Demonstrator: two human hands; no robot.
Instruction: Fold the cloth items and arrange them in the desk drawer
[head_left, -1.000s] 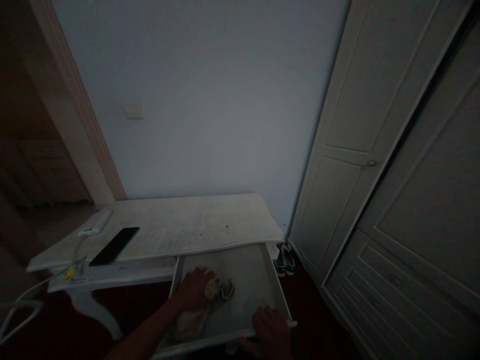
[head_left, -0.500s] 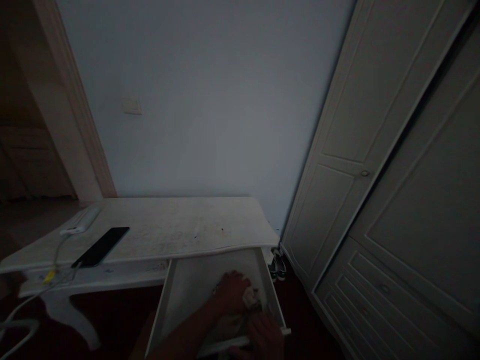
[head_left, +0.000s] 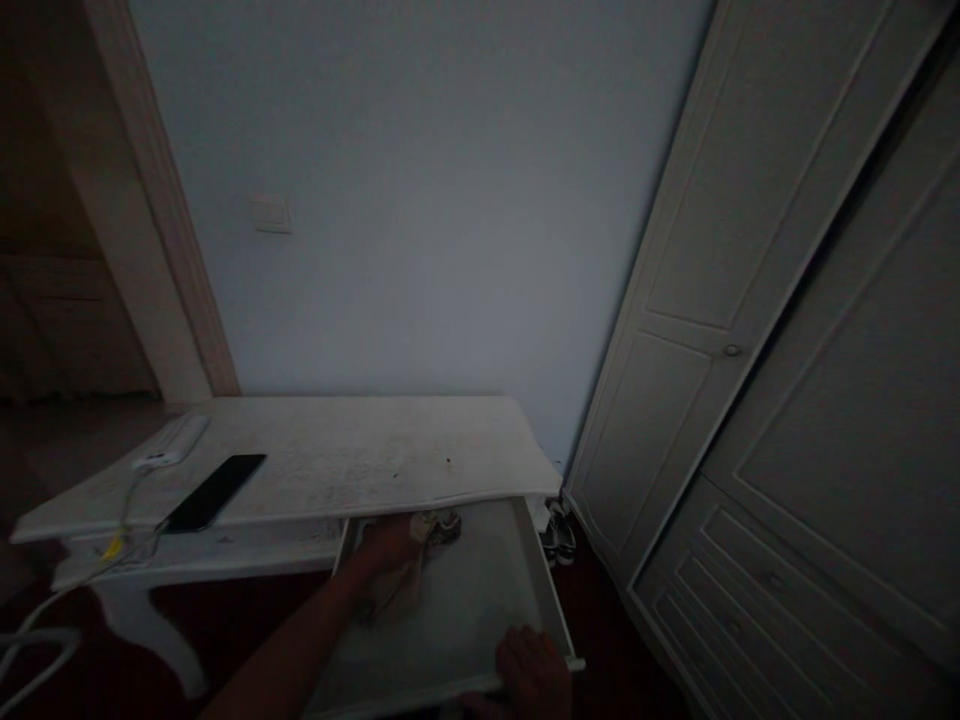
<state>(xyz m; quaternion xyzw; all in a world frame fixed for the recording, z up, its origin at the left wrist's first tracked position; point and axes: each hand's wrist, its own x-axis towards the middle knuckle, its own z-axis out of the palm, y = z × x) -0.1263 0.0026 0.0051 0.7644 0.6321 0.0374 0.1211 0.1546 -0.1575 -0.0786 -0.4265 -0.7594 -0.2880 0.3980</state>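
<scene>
A white drawer (head_left: 480,580) is pulled out from under the table. My left hand (head_left: 396,540) reaches into its far left corner, closed on a crumpled, pale cloth (head_left: 435,527) pressed against the drawer's bottom. Part of the cloth hangs below the hand, and the fingers are partly hidden in the dim light. At the drawer's front right, my right hand (head_left: 529,665) is wrapped over the front panel, fingers curled to the inside, thumb low on the outside.
On the worn white table (head_left: 337,440) lie a black phone (head_left: 215,492) and a white power strip (head_left: 172,440) with cables running off the left edge. Shoes (head_left: 559,535) stand on the dark red floor beside a tall wardrobe (head_left: 675,400).
My left hand has moved with the cloth from the drawer's right middle to its far left corner. My right hand stays at the front panel.
</scene>
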